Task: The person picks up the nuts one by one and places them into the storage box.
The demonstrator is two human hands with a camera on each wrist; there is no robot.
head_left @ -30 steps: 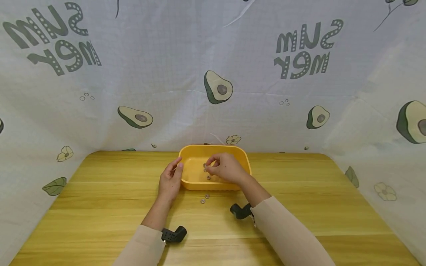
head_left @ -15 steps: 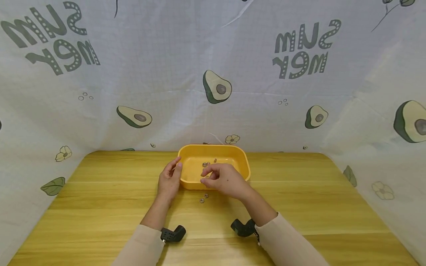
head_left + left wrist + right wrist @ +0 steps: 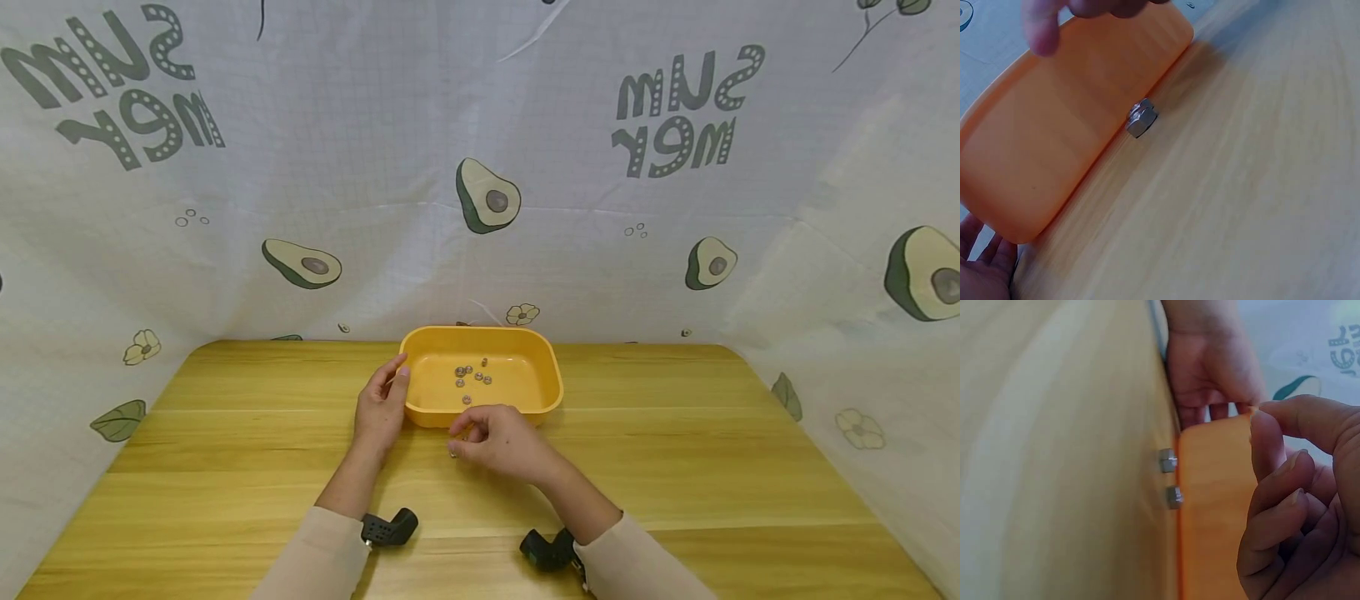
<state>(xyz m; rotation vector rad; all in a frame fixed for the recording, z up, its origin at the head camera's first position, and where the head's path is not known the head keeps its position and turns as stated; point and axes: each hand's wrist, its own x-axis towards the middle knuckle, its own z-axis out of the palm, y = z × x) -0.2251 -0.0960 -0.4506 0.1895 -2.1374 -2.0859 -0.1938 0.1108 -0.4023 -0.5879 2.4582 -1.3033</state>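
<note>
A yellow plastic bin (image 3: 483,418), orange in the wrist views, stands on the table with several small metal nuts (image 3: 467,400) scattered on its floor. My left hand (image 3: 381,412) rests against the bin's left end, its fingers along the outer wall and thumb near the front corner. Two hex nuts lie on the wood before the bin's front wall, a nearer nut (image 3: 1142,123) and a farther nut (image 3: 1144,105). Just over them is my right hand (image 3: 498,442), thumb and index finger bent toward each other with nothing seen between them. It partly hides both nuts in the head view.
The wooden table (image 3: 712,467) extends on both sides of the bin. Behind it hangs a pale printed cloth (image 3: 405,167) with avocados and lettering. Each wrist wears a black camera, the left camera (image 3: 390,528) and the right camera (image 3: 547,550).
My right hand has drawn back from inside the bin, over its front rim, to the two nuts on the table. More nuts show in the bin. My left hand has stayed put.
</note>
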